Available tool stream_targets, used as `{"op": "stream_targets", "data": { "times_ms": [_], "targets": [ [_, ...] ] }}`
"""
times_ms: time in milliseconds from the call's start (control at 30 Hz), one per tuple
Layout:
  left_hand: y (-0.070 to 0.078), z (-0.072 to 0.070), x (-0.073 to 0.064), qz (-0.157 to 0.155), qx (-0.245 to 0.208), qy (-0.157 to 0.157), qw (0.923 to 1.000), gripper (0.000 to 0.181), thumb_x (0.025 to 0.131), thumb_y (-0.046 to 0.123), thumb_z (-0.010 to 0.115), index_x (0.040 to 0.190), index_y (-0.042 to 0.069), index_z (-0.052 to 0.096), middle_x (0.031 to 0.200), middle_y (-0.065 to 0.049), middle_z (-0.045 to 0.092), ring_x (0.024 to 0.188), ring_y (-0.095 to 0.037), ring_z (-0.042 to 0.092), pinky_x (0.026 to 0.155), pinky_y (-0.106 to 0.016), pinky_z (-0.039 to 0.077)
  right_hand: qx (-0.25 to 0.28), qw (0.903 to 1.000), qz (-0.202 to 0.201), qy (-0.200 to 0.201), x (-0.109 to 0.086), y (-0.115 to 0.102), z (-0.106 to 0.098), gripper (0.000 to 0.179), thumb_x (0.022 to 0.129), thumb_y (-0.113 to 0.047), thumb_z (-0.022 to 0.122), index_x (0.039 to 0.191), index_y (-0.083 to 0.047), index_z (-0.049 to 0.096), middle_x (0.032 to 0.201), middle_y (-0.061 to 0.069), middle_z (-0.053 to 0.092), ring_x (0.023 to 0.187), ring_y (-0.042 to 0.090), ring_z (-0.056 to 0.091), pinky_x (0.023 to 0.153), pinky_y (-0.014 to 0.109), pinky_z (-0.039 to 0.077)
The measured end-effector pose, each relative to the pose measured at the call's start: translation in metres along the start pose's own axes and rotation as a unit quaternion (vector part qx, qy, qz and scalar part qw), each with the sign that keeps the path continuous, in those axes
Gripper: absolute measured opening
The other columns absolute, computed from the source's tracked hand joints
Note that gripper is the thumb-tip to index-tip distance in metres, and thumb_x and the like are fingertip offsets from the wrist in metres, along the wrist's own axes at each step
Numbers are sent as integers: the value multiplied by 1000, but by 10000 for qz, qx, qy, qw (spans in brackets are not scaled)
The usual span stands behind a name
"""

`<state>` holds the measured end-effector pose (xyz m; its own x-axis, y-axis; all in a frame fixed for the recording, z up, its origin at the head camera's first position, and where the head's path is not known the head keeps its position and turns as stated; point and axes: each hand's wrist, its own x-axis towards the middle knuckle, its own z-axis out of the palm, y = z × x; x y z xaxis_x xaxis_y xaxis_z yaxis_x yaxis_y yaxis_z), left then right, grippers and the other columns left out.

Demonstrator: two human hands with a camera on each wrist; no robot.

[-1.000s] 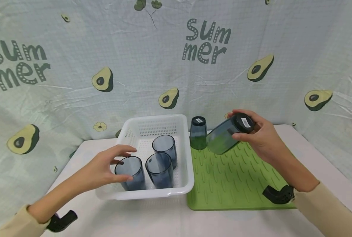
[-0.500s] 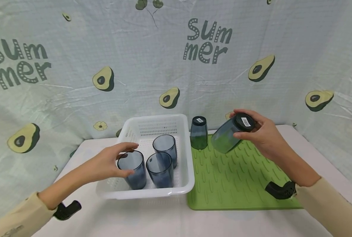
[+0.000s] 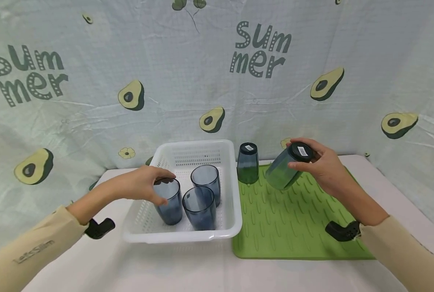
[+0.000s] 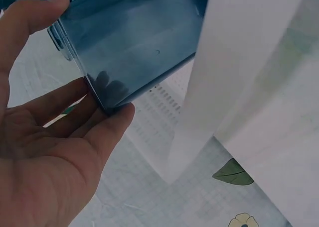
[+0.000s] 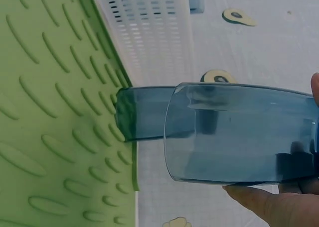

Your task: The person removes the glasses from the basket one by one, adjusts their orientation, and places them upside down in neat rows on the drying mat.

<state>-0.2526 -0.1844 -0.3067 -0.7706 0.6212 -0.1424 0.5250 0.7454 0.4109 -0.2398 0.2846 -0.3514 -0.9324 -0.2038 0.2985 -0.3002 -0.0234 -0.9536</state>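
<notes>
My left hand grips a blue-grey tinted drinking glass by its rim, inside the white basket. Fingers and thumb lie at opposite sides of that rim in the left wrist view. Two more such glasses, one behind and one in front, stand mouth up to its right. Above the green mat, my right hand holds another tinted glass near its dark base, mouth tilted down and left. One upturned glass stands at the mat's back left corner.
Basket and mat sit side by side on a white-covered table. Behind them hangs a pale printed cloth with avocados and lettering. Dark wrist-worn pieces show on the left wrist and right wrist.
My left hand has closed in on the basket's left glass and shifted it up and slightly right. The glass in my right hand has moved slightly right and its mouth now points further down.
</notes>
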Motion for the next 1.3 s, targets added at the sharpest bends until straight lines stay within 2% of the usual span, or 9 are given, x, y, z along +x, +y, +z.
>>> {"op": "stream_targets", "data": {
  "times_ms": [200, 367, 500, 633, 800, 967, 1100, 1300],
  "targets": [
    [-2, -1, 9, -136, 8, 122, 9998, 69, 76, 25, 85, 133, -5, 61, 127, -15, 66, 115, -31, 64, 99, -49, 52, -641, 9976, 93, 241, 4, 8, -1, 58, 91, -3, 76, 143, -16, 56, 140, 2, 52, 123, 10, 54, 89, 17, 53],
    [-3, -2, 12, -400, -290, 43, 9988, 70, 76, 23, 86, 135, -3, 60, 129, -15, 66, 121, -32, 61, 103, -49, 49, -1077, 9937, 156, 285, 9, 16, 1, 59, 90, -9, 78, 144, -17, 56, 149, 6, 45, 122, 10, 54, 87, 18, 54],
    [-5, -2, 11, -488, -524, 69, 9974, 71, 77, 22, 87, 137, -2, 59, 132, -15, 64, 124, -32, 60, 104, -50, 48, -1213, 9921, 116, 297, 13, 21, 1, 60, 89, -10, 79, 145, -16, 56, 150, 8, 45, 121, 11, 54, 87, 19, 54],
    [-10, 0, 10, -553, -672, 124, 9961, 71, 77, 22, 87, 139, 1, 59, 135, -13, 63, 125, -31, 59, 105, -50, 48, -1233, 9919, 72, 309, 17, 23, 1, 62, 89, -10, 80, 146, -12, 54, 144, 4, 51, 120, 10, 56, 87, 19, 54],
    [-18, 1, 11, -408, -743, 134, 9963, 71, 77, 24, 87, 140, 4, 59, 136, -11, 63, 125, -30, 58, 105, -50, 48, -1258, 9916, 78, 275, 20, 25, 1, 63, 88, -11, 81, 146, -10, 54, 142, 4, 53, 120, 11, 55, 87, 19, 54],
    [-25, 1, 12, -195, -1142, -12, 9933, 71, 79, 23, 87, 142, 5, 57, 139, -10, 60, 130, -29, 55, 108, -51, 44, -1504, 9878, 240, 330, 23, 27, 1, 65, 87, -16, 82, 146, -13, 54, 146, 6, 49, 120, 11, 55, 86, 19, 54],
    [-29, 0, 13, -196, -1419, -86, 9897, 73, 79, 20, 87, 143, 5, 56, 141, -9, 59, 133, -28, 53, 110, -50, 43, -1704, 9837, 437, 362, 29, 29, 1, 69, 87, -22, 84, 147, -12, 52, 146, 9, 49, 118, 14, 55, 85, 20, 54],
    [-29, 0, 13, -216, -1510, -123, 9882, 75, 79, 18, 88, 144, 3, 54, 142, -9, 59, 134, -27, 52, 111, -50, 42, -1917, 9795, 483, 400, 37, 35, 2, 69, 87, -24, 84, 147, -15, 52, 146, 13, 49, 116, 14, 56, 83, 21, 54]
  ]
}}
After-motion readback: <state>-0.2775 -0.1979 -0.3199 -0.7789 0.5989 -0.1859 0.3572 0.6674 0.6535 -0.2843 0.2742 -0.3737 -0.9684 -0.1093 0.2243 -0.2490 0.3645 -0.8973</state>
